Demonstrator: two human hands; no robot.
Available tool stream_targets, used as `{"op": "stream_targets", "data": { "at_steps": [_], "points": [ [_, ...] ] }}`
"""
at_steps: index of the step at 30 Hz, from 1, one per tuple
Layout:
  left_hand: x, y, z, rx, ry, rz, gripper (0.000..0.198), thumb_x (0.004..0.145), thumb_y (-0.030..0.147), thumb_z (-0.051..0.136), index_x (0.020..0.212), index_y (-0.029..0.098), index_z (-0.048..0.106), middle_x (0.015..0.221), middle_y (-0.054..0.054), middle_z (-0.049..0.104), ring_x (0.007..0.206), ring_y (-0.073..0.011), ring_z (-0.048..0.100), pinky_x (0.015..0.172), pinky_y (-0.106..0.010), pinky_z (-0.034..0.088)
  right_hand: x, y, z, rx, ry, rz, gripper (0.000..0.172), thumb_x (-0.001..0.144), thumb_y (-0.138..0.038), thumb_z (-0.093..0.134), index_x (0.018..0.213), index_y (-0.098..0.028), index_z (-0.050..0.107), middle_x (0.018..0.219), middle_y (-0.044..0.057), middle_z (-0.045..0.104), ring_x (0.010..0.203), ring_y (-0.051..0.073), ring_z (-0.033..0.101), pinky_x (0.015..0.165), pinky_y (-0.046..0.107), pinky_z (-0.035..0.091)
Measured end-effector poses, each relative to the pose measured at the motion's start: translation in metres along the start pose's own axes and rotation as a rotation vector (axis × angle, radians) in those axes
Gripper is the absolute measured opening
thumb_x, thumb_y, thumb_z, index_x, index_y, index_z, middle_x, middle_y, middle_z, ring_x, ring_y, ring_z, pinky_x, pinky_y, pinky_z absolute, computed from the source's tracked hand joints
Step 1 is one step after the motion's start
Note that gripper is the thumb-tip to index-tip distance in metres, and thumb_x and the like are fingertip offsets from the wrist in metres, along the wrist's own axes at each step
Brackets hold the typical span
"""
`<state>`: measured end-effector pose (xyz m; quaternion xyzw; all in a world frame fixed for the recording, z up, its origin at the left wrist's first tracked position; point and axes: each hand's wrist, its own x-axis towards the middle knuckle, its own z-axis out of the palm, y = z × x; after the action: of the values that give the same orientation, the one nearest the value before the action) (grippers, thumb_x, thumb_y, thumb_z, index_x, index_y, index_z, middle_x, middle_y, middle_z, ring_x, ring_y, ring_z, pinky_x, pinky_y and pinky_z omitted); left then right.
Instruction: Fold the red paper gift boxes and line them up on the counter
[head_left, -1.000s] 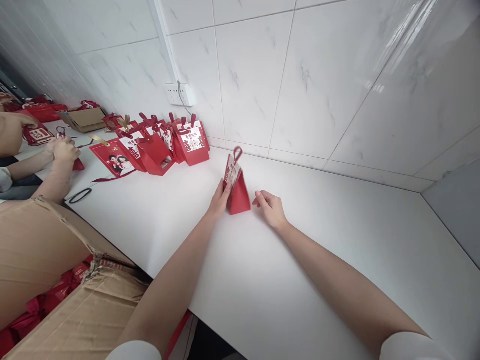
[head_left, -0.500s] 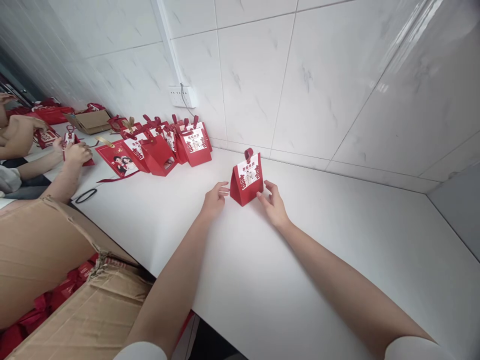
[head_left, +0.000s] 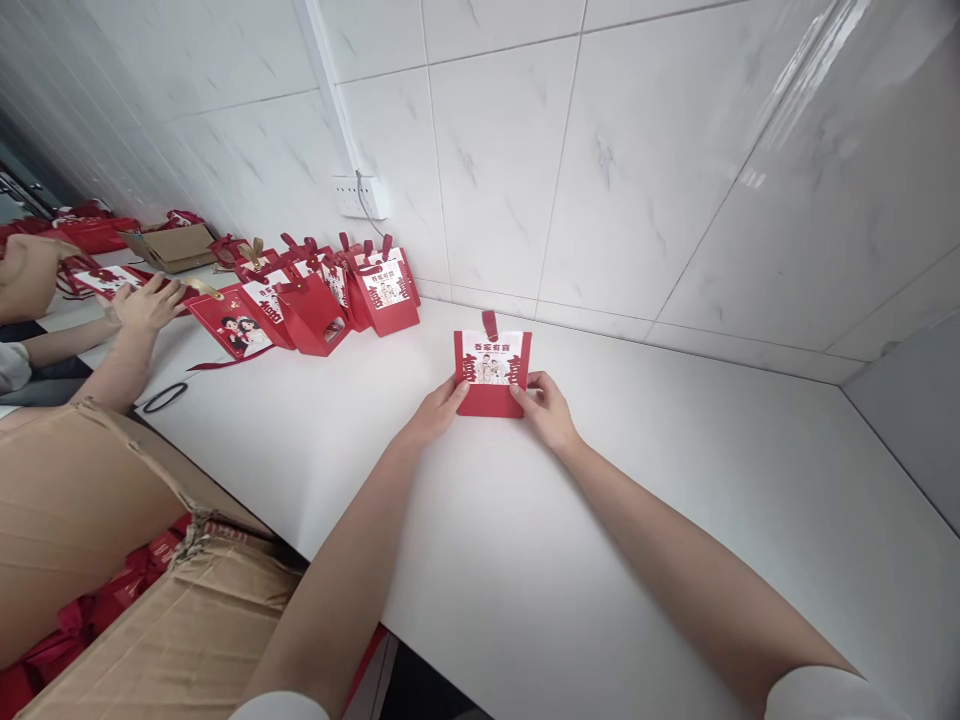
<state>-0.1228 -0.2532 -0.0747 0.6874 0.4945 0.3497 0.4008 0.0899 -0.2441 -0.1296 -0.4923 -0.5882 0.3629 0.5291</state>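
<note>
Between my two hands a red gift box (head_left: 491,402) stands upright on the white table (head_left: 480,530), its printed front with a cartoon couple facing me. A dark red ribbon loop tops it. My left hand (head_left: 436,412) grips the box's left edge, thumb on the front and fingers mostly hidden behind. On the opposite edge my right hand (head_left: 551,412) holds it the same way, thumb at the front corner. To the left, a group of similar red gift boxes (head_left: 388,290) stands near the wall, each with a ribbon loop.
A large open cardboard carton (head_left: 165,610) with red items inside sits at the table's front left. A black loop (head_left: 165,397) lies near the left edge. Another person's hands (head_left: 146,305) work on a red box. A socket (head_left: 358,197) is on the tiled wall.
The box has turned from an angled view to face me squarely. My left hand has closed onto its left edge. The other person's red box has been raised and tilted.
</note>
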Motion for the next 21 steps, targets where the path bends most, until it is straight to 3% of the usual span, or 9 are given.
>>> {"op": "stream_targets", "data": {
  "at_steps": [3, 6, 10, 15, 18, 21],
  "points": [
    [0.005, -0.009, -0.002, 0.058, 0.102, -0.097, 0.047, 0.086, 0.062, 0.044, 0.114, 0.025, 0.055, 0.117, -0.004, 0.065, 0.107, -0.0231, 0.06, 0.093, -0.036, 0.045, 0.0, -0.001, 0.0, -0.07, 0.062, -0.024, 0.037, 0.082, -0.059, 0.056, 0.098, -0.026, 0.059, 0.126, 0.006, 0.055, 0.123, 0.026, 0.044, 0.104, 0.046, 0.035],
    [0.009, -0.015, 0.0, 0.064, 0.18, -0.091, 0.046, 0.085, 0.064, 0.043, 0.092, 0.021, 0.056, 0.095, -0.004, 0.066, 0.089, -0.0202, 0.061, 0.08, -0.033, 0.046, -0.001, -0.007, -0.002, 0.04, -0.044, 0.004, 0.038, 0.085, -0.061, 0.05, 0.098, -0.026, 0.058, 0.127, 0.004, 0.057, 0.12, 0.025, 0.048, 0.1, 0.043, 0.04],
    [0.01, -0.014, 0.006, -0.085, 0.219, -0.104, 0.052, 0.086, 0.066, 0.04, 0.091, 0.018, 0.06, 0.105, -0.007, 0.065, 0.1, -0.0229, 0.059, 0.087, -0.033, 0.044, -0.003, -0.014, -0.004, 0.136, -0.22, 0.072, 0.044, 0.088, -0.063, 0.044, 0.096, -0.024, 0.062, 0.11, 0.003, 0.066, 0.103, 0.022, 0.058, 0.094, 0.038, 0.044],
    [0.01, -0.013, 0.006, -0.117, 0.181, -0.151, 0.053, 0.084, 0.067, 0.043, 0.089, 0.017, 0.061, 0.103, -0.008, 0.066, 0.1, -0.0247, 0.06, 0.088, -0.036, 0.045, -0.002, -0.014, -0.002, 0.086, -0.208, 0.037, 0.05, 0.091, -0.062, 0.04, 0.105, -0.023, 0.067, 0.115, 0.006, 0.065, 0.107, 0.024, 0.058, 0.097, 0.038, 0.042],
    [0.009, -0.009, 0.006, -0.092, 0.251, -0.041, 0.045, 0.086, 0.061, 0.046, 0.097, 0.018, 0.058, 0.105, -0.008, 0.066, 0.1, -0.0242, 0.061, 0.089, -0.038, 0.046, -0.002, -0.011, -0.001, 0.032, -0.2, -0.026, 0.049, 0.091, -0.061, 0.04, 0.1, -0.022, 0.069, 0.112, 0.006, 0.065, 0.104, 0.023, 0.059, 0.095, 0.037, 0.044],
    [0.002, 0.006, 0.003, -0.003, 0.463, 0.225, 0.045, 0.086, 0.048, 0.056, 0.123, 0.023, 0.048, 0.13, -0.009, 0.056, 0.118, -0.024, 0.054, 0.1, -0.04, 0.042, -0.006, -0.013, 0.001, -0.025, -0.265, -0.157, 0.045, 0.092, -0.059, 0.041, 0.101, -0.025, 0.069, 0.118, 0.006, 0.062, 0.111, 0.023, 0.057, 0.1, 0.037, 0.042]
  ]
}}
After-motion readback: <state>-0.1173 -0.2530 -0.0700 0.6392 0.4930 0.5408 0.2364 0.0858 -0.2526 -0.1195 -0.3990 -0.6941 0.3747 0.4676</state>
